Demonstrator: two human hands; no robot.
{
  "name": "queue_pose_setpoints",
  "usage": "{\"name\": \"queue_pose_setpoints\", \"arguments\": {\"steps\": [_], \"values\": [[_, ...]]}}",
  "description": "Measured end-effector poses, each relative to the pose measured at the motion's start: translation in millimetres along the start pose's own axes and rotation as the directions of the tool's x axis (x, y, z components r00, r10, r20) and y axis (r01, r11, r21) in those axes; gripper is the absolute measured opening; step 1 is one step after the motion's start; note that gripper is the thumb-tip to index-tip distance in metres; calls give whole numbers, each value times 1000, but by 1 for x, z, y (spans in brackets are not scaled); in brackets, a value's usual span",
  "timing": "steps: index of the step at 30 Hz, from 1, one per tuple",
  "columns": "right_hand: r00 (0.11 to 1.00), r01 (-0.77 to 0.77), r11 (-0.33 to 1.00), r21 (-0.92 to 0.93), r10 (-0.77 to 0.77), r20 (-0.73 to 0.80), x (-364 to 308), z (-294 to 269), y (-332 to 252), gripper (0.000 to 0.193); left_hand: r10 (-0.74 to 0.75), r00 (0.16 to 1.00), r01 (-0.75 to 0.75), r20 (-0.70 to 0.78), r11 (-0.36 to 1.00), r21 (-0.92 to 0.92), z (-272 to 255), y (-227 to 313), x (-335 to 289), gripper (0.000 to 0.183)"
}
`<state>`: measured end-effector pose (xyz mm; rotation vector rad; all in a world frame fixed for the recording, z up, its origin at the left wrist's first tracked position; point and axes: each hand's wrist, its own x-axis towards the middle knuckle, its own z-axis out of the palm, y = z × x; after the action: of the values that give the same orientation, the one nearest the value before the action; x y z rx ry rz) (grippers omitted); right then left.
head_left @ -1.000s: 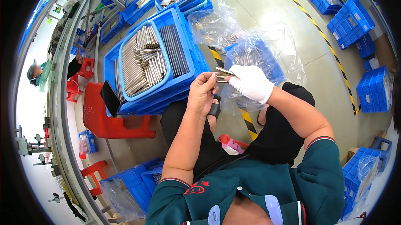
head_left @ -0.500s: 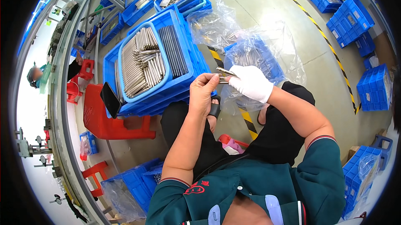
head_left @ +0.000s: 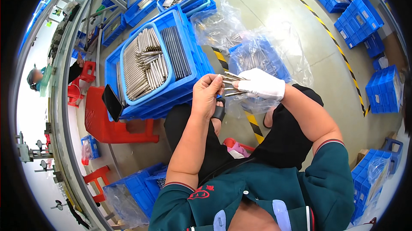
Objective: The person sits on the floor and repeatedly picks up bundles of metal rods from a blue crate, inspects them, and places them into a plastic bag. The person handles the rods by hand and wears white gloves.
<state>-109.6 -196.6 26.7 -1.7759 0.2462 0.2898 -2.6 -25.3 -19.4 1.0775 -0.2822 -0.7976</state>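
Metal rods (head_left: 234, 94) within the right hand's closed grip (head_left: 259, 86), tips toward the pinched left hand (head_left: 207, 92).

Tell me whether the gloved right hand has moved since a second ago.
Yes, slightly: the gloved right hand has shifted rightward, judged against the black-and-yellow floor tape.

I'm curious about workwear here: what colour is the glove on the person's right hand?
The glove is white; it shows best in the head view.
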Motion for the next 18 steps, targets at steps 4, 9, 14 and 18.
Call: {"name": "queue_pose_setpoints", "arguments": {"steps": [4, 9, 14, 18], "values": [[999, 21, 999, -26, -22, -34, 0, -1, 2, 37, -18, 999, 18, 36, 1000, -7, 0, 3, 0, 13], [999, 29, 999, 45, -28, -20, -2, -1, 3, 35, 23, 999, -29, 49, 992, 123, -1, 4, -1, 11], [999, -36, 952, 305, 23, 47, -5, 2, -1, 30, 2, 997, 1, 78, 999, -48, -2, 1, -4, 11], [999, -54, 956, 288, 49, 24, -1, 6, 2, 29, 26, 998, -26, 59, 1000, -5, -3, 2, -4, 12]]}}
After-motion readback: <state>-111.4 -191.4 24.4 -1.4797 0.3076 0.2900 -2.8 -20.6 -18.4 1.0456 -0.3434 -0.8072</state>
